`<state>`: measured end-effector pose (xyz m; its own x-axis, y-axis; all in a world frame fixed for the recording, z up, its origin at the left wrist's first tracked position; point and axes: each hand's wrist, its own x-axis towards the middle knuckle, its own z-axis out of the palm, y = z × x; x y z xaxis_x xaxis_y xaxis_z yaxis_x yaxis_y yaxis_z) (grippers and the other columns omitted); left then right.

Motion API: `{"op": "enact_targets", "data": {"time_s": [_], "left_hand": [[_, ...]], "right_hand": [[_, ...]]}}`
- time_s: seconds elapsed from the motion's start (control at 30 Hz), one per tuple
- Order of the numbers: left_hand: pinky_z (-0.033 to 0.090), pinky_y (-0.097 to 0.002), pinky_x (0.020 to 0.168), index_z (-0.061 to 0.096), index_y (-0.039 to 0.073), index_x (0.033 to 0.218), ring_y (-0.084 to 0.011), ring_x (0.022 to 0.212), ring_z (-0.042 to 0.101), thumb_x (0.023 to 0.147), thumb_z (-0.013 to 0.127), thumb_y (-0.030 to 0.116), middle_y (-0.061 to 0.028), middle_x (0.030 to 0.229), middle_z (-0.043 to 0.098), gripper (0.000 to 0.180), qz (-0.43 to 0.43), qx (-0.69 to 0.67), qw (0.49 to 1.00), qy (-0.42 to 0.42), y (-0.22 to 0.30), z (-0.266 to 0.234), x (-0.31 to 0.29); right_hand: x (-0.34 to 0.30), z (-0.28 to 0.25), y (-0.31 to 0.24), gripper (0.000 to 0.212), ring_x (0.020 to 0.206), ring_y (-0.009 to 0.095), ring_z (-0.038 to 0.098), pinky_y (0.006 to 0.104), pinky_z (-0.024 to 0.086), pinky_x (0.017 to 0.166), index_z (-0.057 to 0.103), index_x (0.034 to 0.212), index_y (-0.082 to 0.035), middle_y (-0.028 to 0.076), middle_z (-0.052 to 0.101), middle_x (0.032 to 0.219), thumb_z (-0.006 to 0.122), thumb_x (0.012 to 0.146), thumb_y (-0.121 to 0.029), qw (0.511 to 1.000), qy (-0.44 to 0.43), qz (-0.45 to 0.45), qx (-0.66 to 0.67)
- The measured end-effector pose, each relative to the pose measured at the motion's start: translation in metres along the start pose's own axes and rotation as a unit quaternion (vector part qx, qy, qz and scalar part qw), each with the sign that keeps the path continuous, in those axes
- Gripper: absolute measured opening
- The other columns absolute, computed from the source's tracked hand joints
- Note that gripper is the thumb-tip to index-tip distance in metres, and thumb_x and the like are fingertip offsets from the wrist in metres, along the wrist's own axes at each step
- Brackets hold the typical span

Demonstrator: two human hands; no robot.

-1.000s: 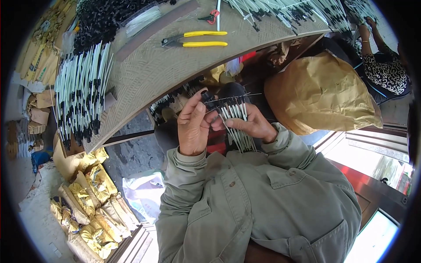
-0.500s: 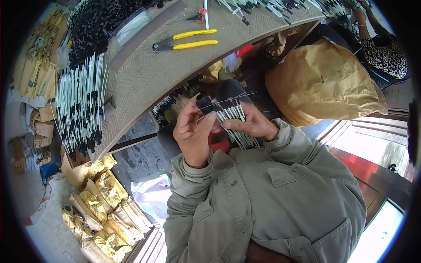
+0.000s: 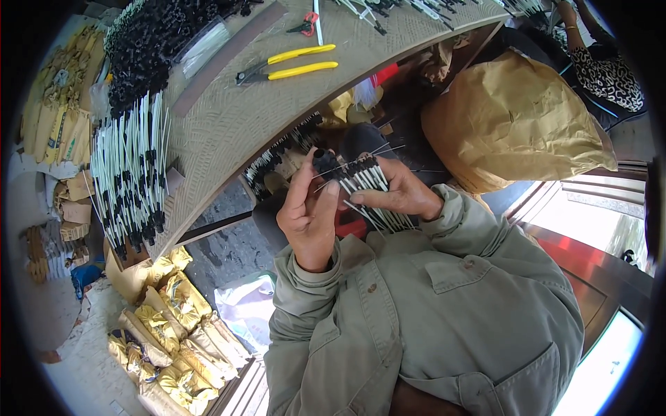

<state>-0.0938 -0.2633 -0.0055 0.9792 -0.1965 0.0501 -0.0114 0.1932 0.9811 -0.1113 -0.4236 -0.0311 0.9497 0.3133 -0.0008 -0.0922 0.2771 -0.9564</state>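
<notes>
In front of my chest, my right hand [image 3: 406, 191] is closed around a bundle of thin white rods with black ends [image 3: 366, 179], its thumb lying across them. My left hand [image 3: 309, 215] is closed at the black-tipped side of the bundle, with thumb and fingers pinched near a thin wire that runs across the rods. A dark, rounded black piece [image 3: 323, 161] shows at the left fingertips; I cannot tell exactly what it is. A few thin wires stick out beyond the black ends.
On the table [image 3: 229, 118] lie yellow-handled cutters [image 3: 291, 62], red-handled scissors [image 3: 305, 26], a heap of black pieces [image 3: 149, 52] and bundled white rods [image 3: 128, 173]. A large brown sack [image 3: 517, 125] stands right. Wrapped packages [image 3: 177, 333] fill a box at lower left. Another person's arm [image 3: 572, 35] shows far right.
The whole view has shifted slightly. Both hands keep nearly the same hold on the bundle, and the thin wires at its black ends lie a little differently.
</notes>
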Motion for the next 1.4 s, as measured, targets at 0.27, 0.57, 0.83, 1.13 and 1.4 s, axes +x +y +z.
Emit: {"op": "enact_targets", "data": {"time_s": [0.27,0.57,0.83,1.13,1.4], "left_hand": [[0.047,-0.0205,0.073,0.049,-0.006,0.117,-0.0126,0.086,0.057,0.081,0.057,-0.006,-0.0105,0.101,0.059,0.037,0.067,-0.044,0.994,0.068,-0.01,0.008,-0.005],[0.046,-0.0213,0.073,0.048,-0.01,0.116,-0.0108,0.083,0.055,0.086,0.052,0.004,-0.0113,0.1,0.059,0.033,0.031,-0.027,0.997,0.068,-0.003,0.015,-0.007],[0.042,-0.023,0.083,0.048,-0.009,0.117,-0.0125,0.089,0.055,0.088,0.052,0.009,-0.0122,0.102,0.06,0.035,0.037,-0.101,0.992,0.071,-0.012,0.014,-0.007],[0.042,-0.0243,0.084,0.047,-0.009,0.119,-0.0137,0.091,0.055,0.089,0.051,0.01,-0.0127,0.103,0.06,0.036,0.039,-0.076,0.995,0.055,-0.008,0.01,-0.01],[0.04,-0.0247,0.086,0.046,-0.01,0.119,-0.0146,0.094,0.054,0.089,0.05,0.01,-0.0129,0.104,0.058,0.036,0.032,-0.078,0.995,0.049,-0.009,0.011,-0.008]], "right_hand": [[-0.002,0.003,0.001,0.025,0.083,0.004,0.045,0.0221,0.039,0.075,0.05,0.106,-0.003,-0.003,0.054,0.088,0.061,0.084,-0.007,1.0,-0.005,-0.023,-0.009],[-0.002,-0.003,0.008,0.034,0.085,0.004,0.045,0.0208,0.039,0.077,0.047,0.115,-0.001,-0.001,0.055,0.091,0.06,0.084,-0.009,0.999,-0.035,-0.001,-0.03],[0.011,0.004,0.019,0.027,0.09,0.015,0.052,0.0289,0.042,0.081,0.048,0.104,-0.001,0.011,0.052,0.101,0.058,0.084,-0.016,0.96,0.092,-0.208,0.164],[0.002,0.01,0.01,0.011,0.08,0.015,0.057,0.0276,0.045,0.077,0.049,0.092,0.001,0.013,0.06,0.085,0.053,0.088,-0.009,0.959,0.179,-0.175,0.131],[0.003,0.013,0.014,0.011,0.078,0.016,0.06,0.0268,0.048,0.074,0.046,0.091,0.0,0.014,0.061,0.083,0.049,0.091,-0.011,0.945,0.212,-0.165,0.186]]}}
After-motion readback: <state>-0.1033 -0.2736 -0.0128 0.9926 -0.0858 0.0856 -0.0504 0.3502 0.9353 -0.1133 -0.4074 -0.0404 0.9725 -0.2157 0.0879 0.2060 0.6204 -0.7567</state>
